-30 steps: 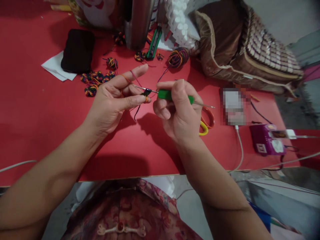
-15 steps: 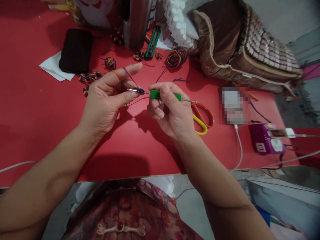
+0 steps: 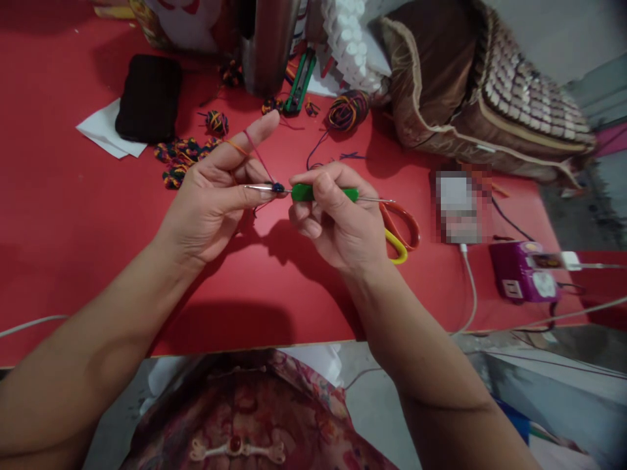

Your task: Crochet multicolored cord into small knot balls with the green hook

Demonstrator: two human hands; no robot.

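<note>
Over the red tabletop (image 3: 88, 261), both forearms slant inward and forward. The right hand (image 3: 345, 212) has its thumb and fingers clamped on a green-handled hook (image 3: 302, 192). The left hand (image 3: 203, 202) holds its index finger raised apart, a yarn strand (image 3: 259, 156) looped over it, while thumb and another finger pinch a dark stitched piece (image 3: 277, 187) at the fingertips, between the hands, touching the hook's metal shaft. Near the right edge, a purple box (image 3: 522, 267) bears a small white label (image 3: 512, 289), too tiny to read.
</note>
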